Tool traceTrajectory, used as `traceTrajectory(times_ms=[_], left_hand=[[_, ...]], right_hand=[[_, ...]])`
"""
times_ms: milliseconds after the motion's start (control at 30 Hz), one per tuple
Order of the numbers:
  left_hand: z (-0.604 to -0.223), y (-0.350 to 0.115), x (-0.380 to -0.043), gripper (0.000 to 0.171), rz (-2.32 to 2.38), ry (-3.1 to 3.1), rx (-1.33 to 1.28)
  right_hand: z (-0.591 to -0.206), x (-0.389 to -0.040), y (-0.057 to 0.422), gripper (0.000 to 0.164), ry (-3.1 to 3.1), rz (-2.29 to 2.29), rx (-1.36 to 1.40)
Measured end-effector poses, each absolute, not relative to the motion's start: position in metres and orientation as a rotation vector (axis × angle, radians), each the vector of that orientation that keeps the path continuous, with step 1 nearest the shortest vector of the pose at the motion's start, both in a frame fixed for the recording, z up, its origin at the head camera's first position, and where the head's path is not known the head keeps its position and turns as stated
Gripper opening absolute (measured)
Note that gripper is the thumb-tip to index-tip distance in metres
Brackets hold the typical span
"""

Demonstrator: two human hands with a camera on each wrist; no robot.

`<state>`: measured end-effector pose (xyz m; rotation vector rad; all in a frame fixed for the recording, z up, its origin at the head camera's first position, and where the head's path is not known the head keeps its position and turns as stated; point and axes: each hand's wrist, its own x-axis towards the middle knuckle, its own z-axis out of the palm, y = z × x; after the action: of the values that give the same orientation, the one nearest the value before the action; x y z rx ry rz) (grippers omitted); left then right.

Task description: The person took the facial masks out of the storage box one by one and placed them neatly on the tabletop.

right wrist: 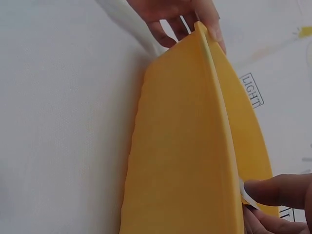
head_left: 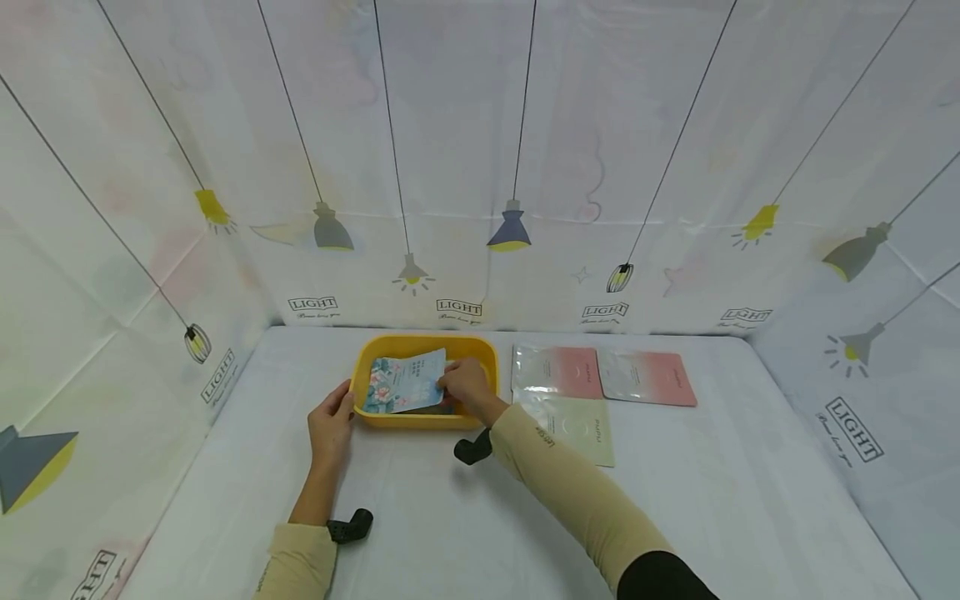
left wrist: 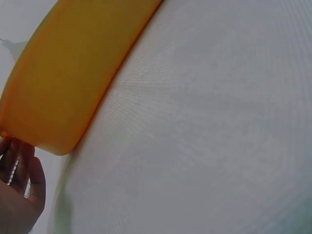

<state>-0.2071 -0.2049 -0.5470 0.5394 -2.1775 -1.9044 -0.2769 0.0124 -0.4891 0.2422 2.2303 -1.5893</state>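
Observation:
A yellow plastic tray (head_left: pixel 429 422) sits toward the back of the white table. My left hand (head_left: pixel 330 421) grips its left end; in the right wrist view the thumb lies over the rim and the fingers are outside the wall. Over the tray's right half, my right hand (head_left: pixel 467 385) pinches the right edge of a light-blue floral sachet (head_left: pixel 408 383), which looks like a face mask packet. That sachet lies tilted within the tray, covering part of a darker one beneath. In the right wrist view, right thumb and fingers (right wrist: pixel 282 191) are just inside the rim.
Right of the tray lie two silver-and-pink sachets (head_left: pixel 577 372) side by side. A pale green sachet (head_left: pixel 588 425) lies in front of the left one, partly behind the right forearm. A white curtain (head_left: pixel 450 167) printed with lamps surrounds the table.

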Motion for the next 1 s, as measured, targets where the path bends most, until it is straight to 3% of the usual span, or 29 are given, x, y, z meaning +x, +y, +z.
traceTrajectory(times_ms=[433,1000], left_hand=[[-0.549,-0.207,-0.206,0.042,-1.889,-2.199,0.511],[-0.55,-0.207,-0.206,0.043,-1.881,-2.198,0.514]], right_hand=[[-0.494,-0.277,0.006,0.022,2.22,-1.677,0.232],[-0.481,-0.274,0.02,0.03,2.109,-1.823,0.191]])
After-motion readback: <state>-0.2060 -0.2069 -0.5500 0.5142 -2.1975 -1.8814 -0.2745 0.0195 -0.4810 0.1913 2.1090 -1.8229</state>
